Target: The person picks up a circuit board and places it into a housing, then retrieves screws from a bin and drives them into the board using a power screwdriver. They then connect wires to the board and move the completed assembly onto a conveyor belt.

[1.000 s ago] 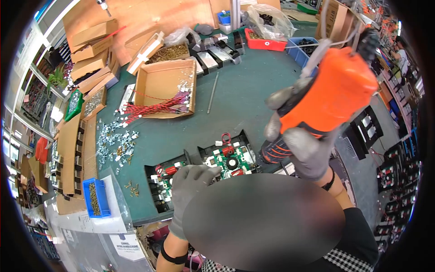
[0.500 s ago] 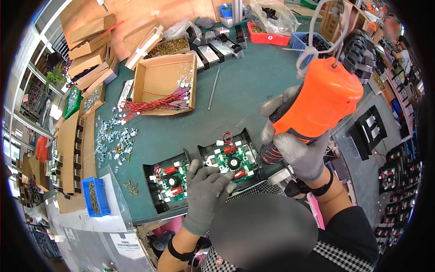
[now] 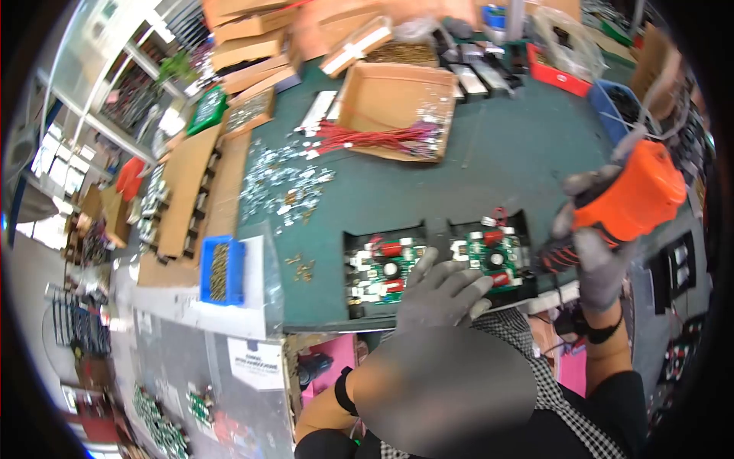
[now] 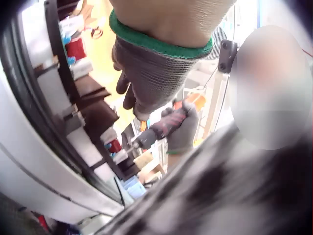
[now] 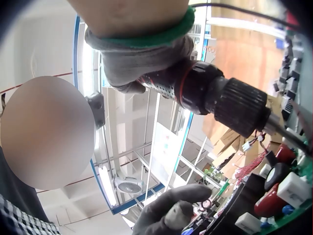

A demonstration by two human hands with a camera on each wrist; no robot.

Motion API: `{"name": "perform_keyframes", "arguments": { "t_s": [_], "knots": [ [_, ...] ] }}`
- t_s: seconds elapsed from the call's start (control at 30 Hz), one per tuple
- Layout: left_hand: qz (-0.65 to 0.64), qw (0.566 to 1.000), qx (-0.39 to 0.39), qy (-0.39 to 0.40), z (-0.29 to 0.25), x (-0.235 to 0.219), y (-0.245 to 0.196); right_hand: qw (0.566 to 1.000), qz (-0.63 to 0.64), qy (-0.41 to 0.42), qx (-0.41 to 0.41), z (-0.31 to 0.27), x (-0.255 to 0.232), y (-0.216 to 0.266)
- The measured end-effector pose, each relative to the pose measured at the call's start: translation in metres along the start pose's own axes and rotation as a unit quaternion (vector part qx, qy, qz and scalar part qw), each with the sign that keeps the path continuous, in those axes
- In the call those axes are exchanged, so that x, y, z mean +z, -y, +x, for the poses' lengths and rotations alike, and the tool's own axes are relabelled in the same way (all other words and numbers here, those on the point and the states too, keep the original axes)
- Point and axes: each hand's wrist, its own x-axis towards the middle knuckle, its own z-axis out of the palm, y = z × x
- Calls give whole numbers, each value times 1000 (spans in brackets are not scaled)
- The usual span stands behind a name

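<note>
My right hand [image 3: 600, 264] grips an orange and black electric screwdriver [image 3: 631, 191], tilted with its dark chuck [image 5: 239, 105] toward the right-hand circuit board [image 3: 489, 258]. In the right wrist view, the bit [image 5: 288, 137] reaches just over the board's parts. Gloved in grey, my left hand [image 3: 443, 294] lies with loosely extended fingers across the gap between that board and the left-hand circuit board [image 3: 386, 269]. Each green board, with red and white parts, sits in a black housing [image 3: 356, 294] near the table's front edge. My left hand covers part of both housings.
Behind the housings stands a cardboard box [image 3: 397, 92] with red wires [image 3: 375, 138]. Small metal pieces [image 3: 283, 183] are scattered left of it. A blue bin [image 3: 222, 269] of screws stands at the left edge. Red [image 3: 562, 76] and blue [image 3: 604, 103] bins are at the back right.
The head view has swung left, so the table appears farther right. My left hand has shifted off the left board toward the gap. My right hand keeps its grip on the screwdriver.
</note>
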Motion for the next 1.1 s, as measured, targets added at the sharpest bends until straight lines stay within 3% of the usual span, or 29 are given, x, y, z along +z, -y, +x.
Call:
{"name": "perform_keyframes", "arguments": {
  "t_s": [0.07,0.1,0.17,0.23,0.37,0.47,0.53,0.67,0.77,1.1],
  "knots": [
    [113,990,-22,-79,-15,-32,32,1000,6,-1,-6,6,0,0],
    [70,986,-85,-123,-25,-51,57,1000,-4,-1,-6,10,0,4],
    [177,947,-225,-145,-46,-83,97,1000,-18,-4,-22,19,-2,9],
    [303,914,-267,-40,-69,-101,141,999,-9,9,-40,25,-1,10],
    [294,895,-330,64,-76,-98,164,997,39,40,-55,34,13,18],
    [347,898,-252,96,-71,-97,170,995,63,43,-69,37,31,21],
    [291,933,-212,13,-60,-93,158,990,110,55,-68,40,40,23],
    [140,984,-97,-60,-8,-87,82,976,192,66,-83,41,55,25],
    [78,993,-23,-83,6,-67,51,963,237,81,-97,41,58,27],
    [54,995,14,-88,11,-48,38,943,296,105,-107,43,61,29]
  ]
}}
